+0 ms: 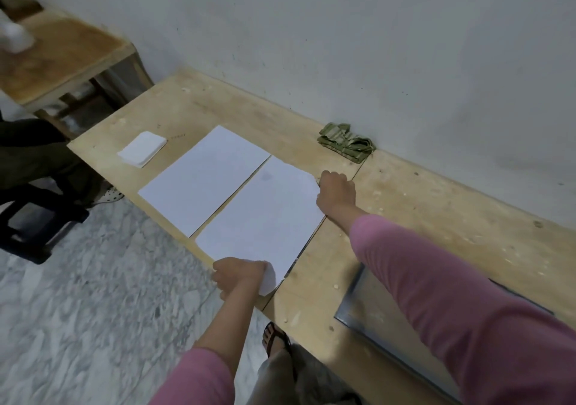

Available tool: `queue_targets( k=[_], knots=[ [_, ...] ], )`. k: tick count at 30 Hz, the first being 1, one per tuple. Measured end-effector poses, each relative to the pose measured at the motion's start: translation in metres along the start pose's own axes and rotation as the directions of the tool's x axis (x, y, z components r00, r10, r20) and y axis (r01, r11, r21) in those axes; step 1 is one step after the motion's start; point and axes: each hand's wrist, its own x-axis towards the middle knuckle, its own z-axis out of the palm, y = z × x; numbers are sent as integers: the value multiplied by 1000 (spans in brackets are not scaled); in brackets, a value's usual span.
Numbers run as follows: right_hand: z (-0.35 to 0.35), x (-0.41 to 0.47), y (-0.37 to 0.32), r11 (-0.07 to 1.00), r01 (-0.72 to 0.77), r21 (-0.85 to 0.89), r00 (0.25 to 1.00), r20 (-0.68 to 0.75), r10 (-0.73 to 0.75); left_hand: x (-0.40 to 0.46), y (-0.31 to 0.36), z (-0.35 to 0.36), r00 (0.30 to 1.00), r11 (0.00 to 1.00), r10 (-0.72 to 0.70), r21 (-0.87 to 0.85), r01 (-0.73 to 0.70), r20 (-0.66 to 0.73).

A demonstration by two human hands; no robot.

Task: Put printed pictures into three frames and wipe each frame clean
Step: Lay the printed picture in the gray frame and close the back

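Two white sheets lie side by side on a low wooden table [405,217]. My left hand [240,275] grips the near corner of the nearer sheet [265,214], which curls up at my fingers. My right hand [336,194] pinches that sheet's far right corner. A thin dark frame edge shows under the sheet's right side. The farther sheet [204,180] lies flat to its left. A grey framed panel [352,308] lies at the near right, mostly hidden by my right sleeve. A folded green cloth [346,143] sits by the wall.
A small stack of white papers [142,149] rests near the table's left end. A second wooden table [62,59] stands further left. A seated person's dark legs [34,155] and black stool are beside it. My sandalled foot [276,339] stands on the marble floor.
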Motion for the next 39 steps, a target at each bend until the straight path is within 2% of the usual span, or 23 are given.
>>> queue_targets(
  k=[2, 4, 6, 8, 10, 13, 16, 18, 21, 24, 27, 29, 31, 32, 35, 37, 39],
  knots=[
    [1, 1, 0, 977, -83, 196, 996, 49, 75, -3, -1, -2, 1000, 1000, 5, 25, -4, -14],
    [-2, -2, -1, 892, -182, 413, 983, 89, 159, -6, -3, -4, 999, 999, 15, 44, -13, -35],
    [-8, -5, 0, 801, -247, 545, 967, 86, 240, -9, -4, -5, 998, 999, 22, 38, -20, -52],
    [-13, -9, 3, 679, -318, 662, 938, 118, 325, -11, -6, -6, 999, 1000, 0, 13, 0, -51],
    [-19, -14, 10, 505, -382, 774, 899, 185, 397, -15, -9, -10, 999, 998, -36, -54, 34, -40],
    [-33, -33, 26, 299, -425, 854, 857, 273, 437, -24, -10, -19, 998, 965, 21, -263, -6, 55],
    [-45, -57, 47, 61, -404, 913, 845, 347, 408, -37, -7, -25, 969, 775, 159, -632, -2, 192],
    [-56, -78, 65, -19, -389, 921, 846, 365, 388, -48, -1, -31, 949, 745, 264, -661, -88, 171],
    [-71, -107, 101, -37, -377, 926, 853, 362, 376, -58, 7, -32, 881, 779, 450, -545, -309, 144],
    [-87, -144, 139, -15, -389, 921, 864, 370, 342, -70, 12, -23, 779, 777, 581, -445, -445, 236],
    [-93, -180, 174, 12, -372, 928, 878, 348, 329, -81, 12, -5, 686, 765, 643, -334, -550, 341],
    [-94, -204, 194, 115, -382, 917, 859, 306, 409, -92, 11, 11, 627, 741, 668, -281, -610, 401],
    [-92, -228, 212, 289, -433, 854, 814, 232, 533, -103, 8, 29, 577, 712, 681, -224, -665, 450],
    [-91, -242, 219, 362, -457, 812, 786, 178, 592, -109, 6, 39, 550, 689, 691, -198, -697, 469],
    [-81, -287, 232, 480, -451, 752, 726, -4, 688, -131, -3, 64, 441, 575, 737, -132, -808, 512],
    [-71, -313, 237, 519, -449, 727, 691, -86, 718, -143, -13, 77, 331, 464, 769, -121, -878, 547],
    [-61, -330, 238, 527, -488, 696, 657, -104, 747, -146, -20, 86, 239, 354, 782, -95, -930, 576]
  ],
)
